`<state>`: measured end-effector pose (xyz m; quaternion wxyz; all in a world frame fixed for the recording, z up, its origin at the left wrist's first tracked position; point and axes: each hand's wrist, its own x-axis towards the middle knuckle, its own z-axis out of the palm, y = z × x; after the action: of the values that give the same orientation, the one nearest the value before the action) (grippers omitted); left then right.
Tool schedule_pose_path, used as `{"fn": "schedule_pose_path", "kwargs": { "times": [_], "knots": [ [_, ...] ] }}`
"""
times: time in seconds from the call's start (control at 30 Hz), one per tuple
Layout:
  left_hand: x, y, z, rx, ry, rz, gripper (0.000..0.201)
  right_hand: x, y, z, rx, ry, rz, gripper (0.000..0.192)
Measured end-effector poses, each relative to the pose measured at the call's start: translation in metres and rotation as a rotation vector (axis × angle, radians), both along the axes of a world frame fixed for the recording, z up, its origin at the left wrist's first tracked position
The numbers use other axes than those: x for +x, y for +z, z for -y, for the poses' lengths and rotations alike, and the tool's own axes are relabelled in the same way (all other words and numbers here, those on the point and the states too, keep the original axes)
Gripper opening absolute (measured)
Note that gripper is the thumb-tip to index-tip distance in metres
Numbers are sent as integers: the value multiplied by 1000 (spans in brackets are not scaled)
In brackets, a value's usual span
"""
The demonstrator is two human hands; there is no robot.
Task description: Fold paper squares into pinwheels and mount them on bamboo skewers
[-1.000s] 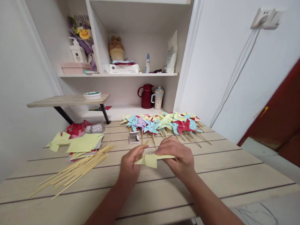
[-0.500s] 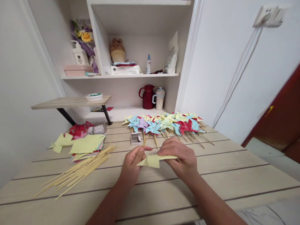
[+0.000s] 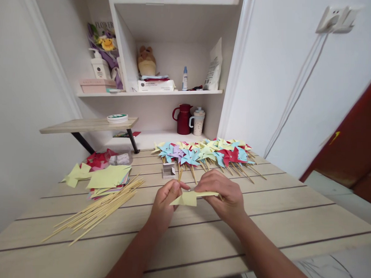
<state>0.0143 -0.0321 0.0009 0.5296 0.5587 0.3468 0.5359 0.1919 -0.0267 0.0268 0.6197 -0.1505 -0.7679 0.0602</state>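
Left hand (image 3: 163,205) pinching stick (image 3: 180,175), tip up. Right hand (image 3: 222,193) fingers closed on yellow paper (image 3: 187,199), folded, spanning between both hands above desk (image 3: 199,253). Small box (image 3: 169,171) just beyond. Pinwheels (image 3: 191,156) heaped behind. Loose sticks (image 3: 100,211), paper stack (image 3: 108,177) off left.

Near pinwheel (image 3: 188,198) pale yellow; far pinwheels (image 3: 205,152) blue, purple, yellow, red. Left sticks (image 3: 110,202) straw-coloured. Table (image 3: 206,249) beige, dark stripes. Far jug (image 3: 183,120) deep red; far cup (image 3: 198,125) cream, speckled.
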Motion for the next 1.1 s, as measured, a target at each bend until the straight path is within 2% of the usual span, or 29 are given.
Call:
{"fn": "schedule_pose_path", "kwargs": {
  "times": [0.43,0.7,1.1],
  "knots": [
    [2,5,3,3,-74,-71,39,1,1,2,21,-18,-21,15],
    [-1,6,4,87,-79,-207,8,1,1,2,23,-21,-33,17],
    [-4,2,4,162,-125,-299,12,1,3,5,8,-62,-44,23]
  ]
}}
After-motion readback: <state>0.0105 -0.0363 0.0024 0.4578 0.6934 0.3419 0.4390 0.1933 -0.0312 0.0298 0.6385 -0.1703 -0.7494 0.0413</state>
